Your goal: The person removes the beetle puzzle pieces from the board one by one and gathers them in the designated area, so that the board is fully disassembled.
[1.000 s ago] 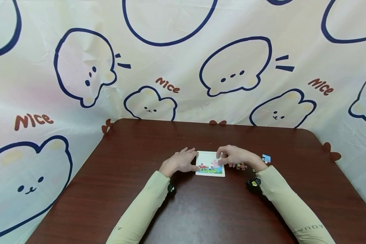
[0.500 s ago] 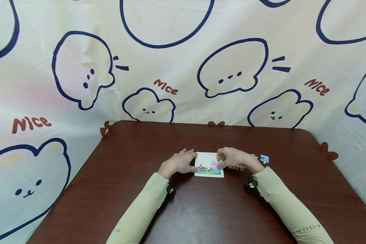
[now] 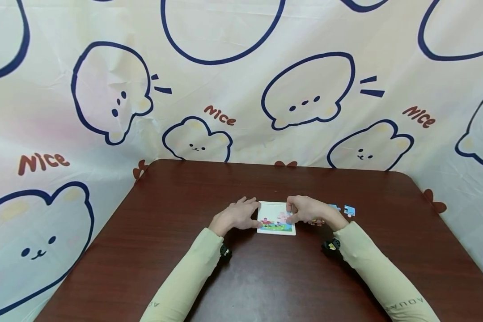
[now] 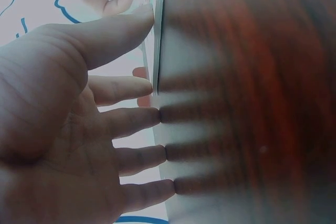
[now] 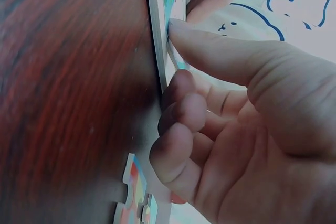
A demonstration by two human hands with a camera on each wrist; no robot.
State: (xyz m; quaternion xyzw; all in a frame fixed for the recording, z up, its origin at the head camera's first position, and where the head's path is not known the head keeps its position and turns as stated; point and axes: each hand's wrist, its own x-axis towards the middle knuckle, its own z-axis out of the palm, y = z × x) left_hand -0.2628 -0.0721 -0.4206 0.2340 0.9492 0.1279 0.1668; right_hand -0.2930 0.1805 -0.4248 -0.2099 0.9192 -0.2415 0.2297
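Right hand (image 3: 307, 210) has eased slightly toward 6 o'clock; left hand (image 3: 236, 215) stays put

Compared with a second ago, a flat blue jigsaw piece (image 3: 335, 207) now peeps out on the 12 o'clock side of the right forearm; a pale-blue knobbed jigsaw piece (image 3: 349, 211) lies farther off toward 3 o'clock. The white rectangular puzzle board (image 3: 270, 210) lies flat between the hands, picture-filled toward 6 o'clock, bare toward 12. At its 9 o'clock edge the left hand rests, fingers spread and straight, thumb touching the rim. At 3 o'clock the right hand's thumb touches the board, its other fingers bent; whether they pinch a piece, I cannot tell. So small a shift suggests fine adjusting there, with the loose pieces, including a reddish multicoloured jigsaw piece (image 3: 317, 222), apparently unplaced.
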